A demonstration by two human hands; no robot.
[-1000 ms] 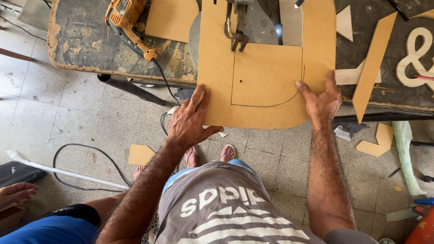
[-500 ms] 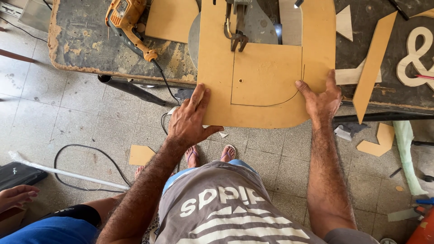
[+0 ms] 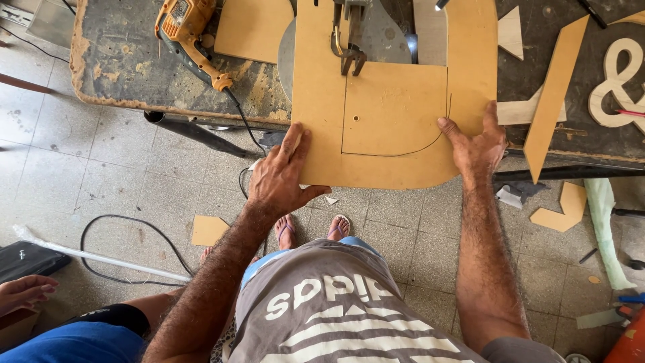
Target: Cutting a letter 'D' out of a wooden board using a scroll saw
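Observation:
A tan fibreboard panel [image 3: 376, 148] lies on a dark, worn workbench [image 3: 121, 60] and overhangs its front edge. A pencilled outline with a curved bottom is drawn on it. A metal saw head [image 3: 348, 40] stands over the panel's upper middle, at the top of the drawn line. My left hand [image 3: 282, 178] lies flat on the panel's lower left corner. My right hand [image 3: 478, 144] presses on its right edge, thumb on top.
An orange power tool [image 3: 185, 27] with a black cord lies on the bench at left. Wood offcuts and a cut-out ampersand shape [image 3: 621, 81] sit at right. Another person's hand [image 3: 23, 292] shows at lower left. Scraps and cables lie on the tiled floor.

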